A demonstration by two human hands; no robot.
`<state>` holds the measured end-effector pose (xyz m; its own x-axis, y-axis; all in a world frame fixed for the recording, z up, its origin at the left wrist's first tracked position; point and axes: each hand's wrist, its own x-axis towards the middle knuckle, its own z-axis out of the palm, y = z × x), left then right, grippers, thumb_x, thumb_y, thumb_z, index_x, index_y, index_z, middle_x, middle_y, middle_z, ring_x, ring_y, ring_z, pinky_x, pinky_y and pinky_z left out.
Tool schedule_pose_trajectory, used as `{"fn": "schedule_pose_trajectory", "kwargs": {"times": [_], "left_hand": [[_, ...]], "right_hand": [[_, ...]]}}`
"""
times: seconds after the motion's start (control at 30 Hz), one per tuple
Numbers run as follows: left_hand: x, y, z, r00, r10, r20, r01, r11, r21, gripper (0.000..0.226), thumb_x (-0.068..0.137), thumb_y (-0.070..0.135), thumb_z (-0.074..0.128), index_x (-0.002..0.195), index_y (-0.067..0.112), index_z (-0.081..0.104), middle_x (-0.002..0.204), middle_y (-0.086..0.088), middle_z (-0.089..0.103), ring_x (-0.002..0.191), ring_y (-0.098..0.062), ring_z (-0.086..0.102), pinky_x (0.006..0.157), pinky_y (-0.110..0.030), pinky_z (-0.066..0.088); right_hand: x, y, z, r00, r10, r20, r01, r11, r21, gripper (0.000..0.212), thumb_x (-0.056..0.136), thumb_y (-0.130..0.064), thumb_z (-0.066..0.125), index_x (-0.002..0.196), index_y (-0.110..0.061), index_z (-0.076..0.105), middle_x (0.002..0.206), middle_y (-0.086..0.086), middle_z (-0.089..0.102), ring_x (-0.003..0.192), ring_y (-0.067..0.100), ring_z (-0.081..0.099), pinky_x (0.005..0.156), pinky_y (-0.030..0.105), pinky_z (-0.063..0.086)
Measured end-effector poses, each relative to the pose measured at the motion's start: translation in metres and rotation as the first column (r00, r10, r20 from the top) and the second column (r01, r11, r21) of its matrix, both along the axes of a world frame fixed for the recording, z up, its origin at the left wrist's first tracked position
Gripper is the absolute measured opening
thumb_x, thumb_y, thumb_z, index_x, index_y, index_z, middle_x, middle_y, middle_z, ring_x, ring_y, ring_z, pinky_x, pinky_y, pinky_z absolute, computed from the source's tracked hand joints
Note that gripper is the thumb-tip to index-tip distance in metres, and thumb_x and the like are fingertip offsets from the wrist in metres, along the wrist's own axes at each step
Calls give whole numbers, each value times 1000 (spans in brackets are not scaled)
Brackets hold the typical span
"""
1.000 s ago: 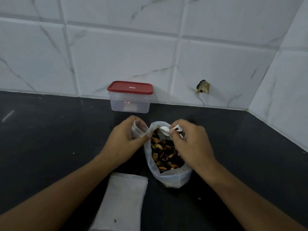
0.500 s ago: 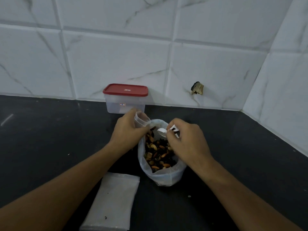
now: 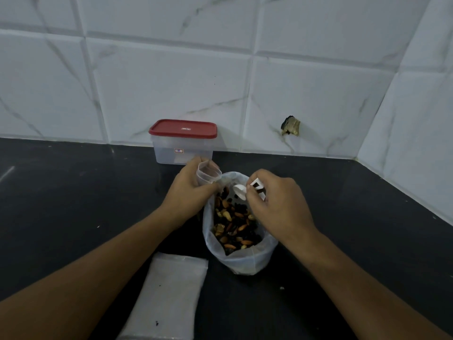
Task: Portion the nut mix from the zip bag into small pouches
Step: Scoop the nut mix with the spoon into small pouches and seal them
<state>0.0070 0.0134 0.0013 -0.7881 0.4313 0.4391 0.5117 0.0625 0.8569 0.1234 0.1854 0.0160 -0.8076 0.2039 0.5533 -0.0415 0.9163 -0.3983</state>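
**Pouch and scoop held over the open zip bag**

The zip bag (image 3: 242,260) is stood upright on the dark counter (image 3: 73,204), its long axis roughly vertical and its mouth opened upward. The nut mix (image 3: 232,227) is seen through that mouth, filling the lower part of the bag.

A small pouch (image 3: 207,173) is held at the far left edge of the bag's rim. It is tilted, with its open mouth turned up and to the right. A white scoop (image 3: 240,191) is held over the bag's mouth, its bowl pointed left toward the small pouch and its handle run back to the right. Whether anything lies in the bowl cannot be told.

A clear container (image 3: 182,149) with a red lid is set behind the hands against the tiled wall (image 3: 171,82); its lower front is partly hidden by the small pouch. A flat stack of pouches (image 3: 171,293) is laid on the counter near the camera, just left of the zip bag. A broken patch (image 3: 290,125) is seen in the wall to the right.

The grip of the left hand (image 3: 188,195) is curled round the small pouch, below its rim. The grip of the right hand (image 3: 277,207) is pinched on the handle of the white scoop, directly above the nut mix and the right side of the bag.
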Motion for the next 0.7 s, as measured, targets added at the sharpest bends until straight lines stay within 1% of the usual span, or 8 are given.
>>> {"fn": "schedule_pose_trajectory", "kwargs": {"times": [0.13,0.27,0.37,0.5,0.57,0.6,0.67,0.7], "left_hand": [[-4,1,-1,991,-101,88,94,992,81,27,75,23,74,101,23,67,98,11,71,99,-9,68,79,-25,55],[-5,-1,-3,1000,-24,15,24,1000,5,24,86,12,77,105,22,66,99,11,71,98,-4,68,82,-26,54],[-3,-3,0,999,19,-31,-21,998,-64,25,88,17,76,109,24,65,101,10,71,95,3,67,77,-16,52],[0,-8,5,998,33,-58,-42,986,-160,29,89,24,77,115,25,63,105,14,69,92,8,65,70,-8,51],[3,-12,9,997,43,-60,-54,978,-202,30,89,28,77,116,27,62,107,16,68,91,5,66,72,-13,54],[3,-13,12,997,53,-56,-63,977,-205,31,89,29,77,116,28,62,107,17,68,92,2,66,73,-17,53],[5,-18,18,997,73,-39,-79,977,-196,30,88,30,78,113,29,63,109,16,68,95,-3,67,75,-22,52],[7,-19,20,996,77,-32,-82,976,-201,29,87,31,78,112,29,64,109,15,68,96,-5,67,75,-23,52]], "right_hand": [[-1,1,-2,1000,6,6,-6,1000,-8,10,102,-29,59,105,-24,67,73,-12,65,57,3,59,50,15,35],[0,2,0,999,41,1,-41,999,-7,8,101,-28,59,102,-25,67,62,-12,58,57,3,59,45,18,37],[0,3,1,999,48,20,-49,998,32,9,101,-28,58,104,-26,66,59,-11,55,58,2,58,45,18,37],[1,4,1,997,44,57,-47,998,42,8,102,-25,58,105,-24,65,57,-13,49,60,-8,57,49,15,41],[1,5,0,996,59,60,-59,998,-3,8,101,-25,58,103,-27,65,59,-12,56,56,-3,60,45,18,42],[0,6,-1,996,75,56,-72,996,-46,8,100,-25,58,102,-28,65,61,-10,61,53,1,62,47,22,48],[0,7,-2,994,98,42,-92,989,-115,8,99,-26,58,100,-29,66,64,-7,67,52,7,65,54,40,59],[0,8,-3,994,103,34,-97,986,-133,8,99,-26,59,99,-30,66,63,-5,68,51,9,66,55,44,60]]}}
